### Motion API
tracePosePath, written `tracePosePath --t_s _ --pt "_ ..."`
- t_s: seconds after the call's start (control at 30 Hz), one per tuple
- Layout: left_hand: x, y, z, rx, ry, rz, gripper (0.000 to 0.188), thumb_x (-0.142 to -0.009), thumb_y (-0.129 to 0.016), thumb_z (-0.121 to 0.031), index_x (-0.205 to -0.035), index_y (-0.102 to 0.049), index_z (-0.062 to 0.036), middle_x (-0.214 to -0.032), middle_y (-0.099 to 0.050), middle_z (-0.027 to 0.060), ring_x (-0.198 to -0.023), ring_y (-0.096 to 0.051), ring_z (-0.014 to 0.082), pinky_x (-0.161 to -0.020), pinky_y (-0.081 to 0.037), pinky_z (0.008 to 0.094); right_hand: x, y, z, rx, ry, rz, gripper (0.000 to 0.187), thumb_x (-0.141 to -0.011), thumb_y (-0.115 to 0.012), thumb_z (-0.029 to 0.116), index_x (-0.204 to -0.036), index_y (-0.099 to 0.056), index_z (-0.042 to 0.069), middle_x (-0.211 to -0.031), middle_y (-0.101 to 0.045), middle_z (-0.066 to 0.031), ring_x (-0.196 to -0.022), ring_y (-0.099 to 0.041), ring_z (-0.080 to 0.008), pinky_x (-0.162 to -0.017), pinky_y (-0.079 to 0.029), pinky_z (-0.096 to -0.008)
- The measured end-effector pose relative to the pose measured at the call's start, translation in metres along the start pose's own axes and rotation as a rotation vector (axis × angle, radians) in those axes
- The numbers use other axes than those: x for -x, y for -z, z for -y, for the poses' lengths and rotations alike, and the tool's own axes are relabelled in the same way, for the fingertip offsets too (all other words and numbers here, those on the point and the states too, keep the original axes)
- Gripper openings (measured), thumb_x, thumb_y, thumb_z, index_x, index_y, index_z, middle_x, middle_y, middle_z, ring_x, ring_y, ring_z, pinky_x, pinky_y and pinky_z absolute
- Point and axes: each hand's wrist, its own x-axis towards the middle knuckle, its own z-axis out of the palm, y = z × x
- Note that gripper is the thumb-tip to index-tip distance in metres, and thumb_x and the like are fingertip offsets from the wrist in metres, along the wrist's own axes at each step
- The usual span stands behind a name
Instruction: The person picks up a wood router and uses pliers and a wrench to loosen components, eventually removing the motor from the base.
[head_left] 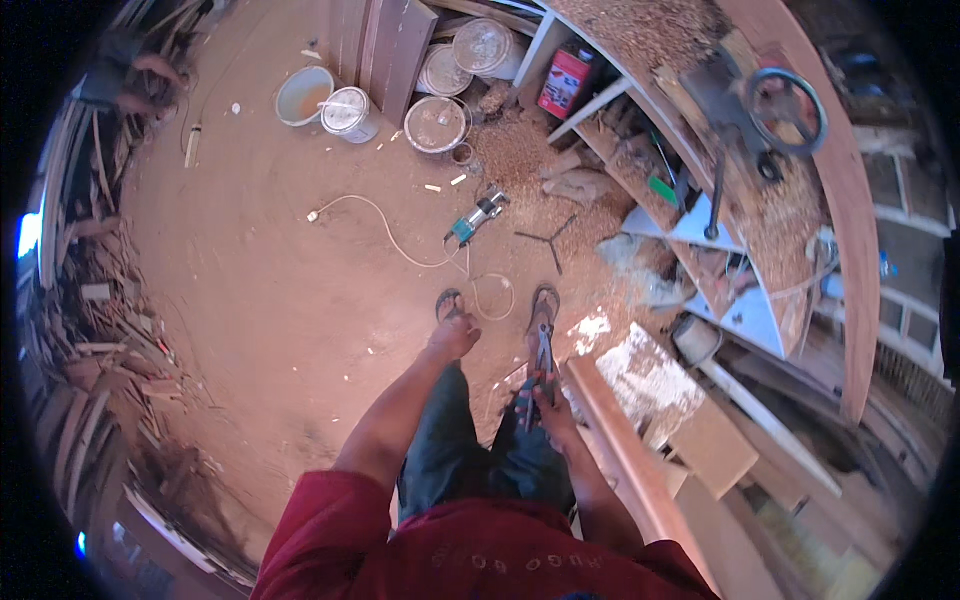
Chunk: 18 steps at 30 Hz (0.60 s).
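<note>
My right hand (548, 402) is wrapped round metal pliers (544, 352), whose jaws point away from me over my right foot. My left hand (456, 336) hangs above my left sandal with its fingers curled in; whatever it may hold is hidden. On the floor ahead of my feet lies a teal and silver handheld power tool (475, 218), apart from both hands. Its pale cord (385, 222) loops near my feet and runs left to a plug (313, 216). A dark three-armed metal piece (553, 240) rests to the right of the power tool.
Several buckets (437, 124) stand at the far side. To the right is a shavings-covered workbench (770, 210) with shelves and a red container (565, 82). A wooden beam (625, 440) lies beside my right arm. Scrap wood (110, 360) lines the left; a person's arm (150, 75) shows far left.
</note>
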Motion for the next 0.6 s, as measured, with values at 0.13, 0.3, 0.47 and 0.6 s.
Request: tracePosePath --t_s 0.13,0.3,0.47,0.6 --pt "-0.108 0.001 -0.002 0.314 0.118 -0.148 0.046 -0.087 -0.063 -0.030 -0.123 -0.061 -0.0016 -0.131 -0.058 0.0250 -0.121 -0.055 0.0438 -0.106 -0.043 0.0462 -0.106 0.035 0.026 -0.178 0.139 -0.041 0.051 -0.104 -0.054 0.023 -0.148 -0.033 0.013 -0.126 -0.057 -0.0091 -0.092 -0.068 -0.0229 -0.068 -0.060 -0.0397" --pt "-0.260 -0.053 0.041 0.092 0.187 -0.349 0.067 -0.081 -0.071 -0.031 -0.138 -0.049 -0.0042 -0.139 -0.053 0.0196 -0.128 -0.050 0.0415 -0.108 -0.041 0.0489 -0.263 0.079 0.043 0.055 0.452 -0.096 0.036 -0.104 -0.054 0.020 -0.134 -0.044 0.005 -0.136 -0.054 -0.0132 -0.112 -0.062 -0.0222 -0.089 -0.053 -0.0342" --pt "-0.397 -0.105 0.088 -0.276 0.254 -0.590 0.085 -0.074 -0.078 -0.030 -0.145 -0.036 -0.0072 -0.149 -0.043 0.0132 -0.138 -0.040 0.0333 -0.108 -0.040 0.0541 -0.329 0.082 0.078 -0.307 0.260 -0.057 0.029 -0.102 -0.054 0.013 -0.129 -0.044 0.011 -0.130 -0.057 -0.0118 -0.110 -0.063 -0.0248 -0.091 -0.053 -0.0390" --pt "-0.481 -0.110 0.115 -0.217 0.194 -0.563 0.085 -0.070 -0.083 -0.029 -0.140 -0.040 -0.0076 -0.138 -0.053 0.0160 -0.129 -0.050 0.0361 -0.104 -0.044 0.0503 -0.320 0.089 0.111 -0.381 0.226 0.109 0.026 -0.102 -0.049 0.008 -0.126 -0.042 0.016 -0.123 -0.060 -0.0148 -0.103 -0.064 -0.0271 -0.084 -0.056 -0.0433"
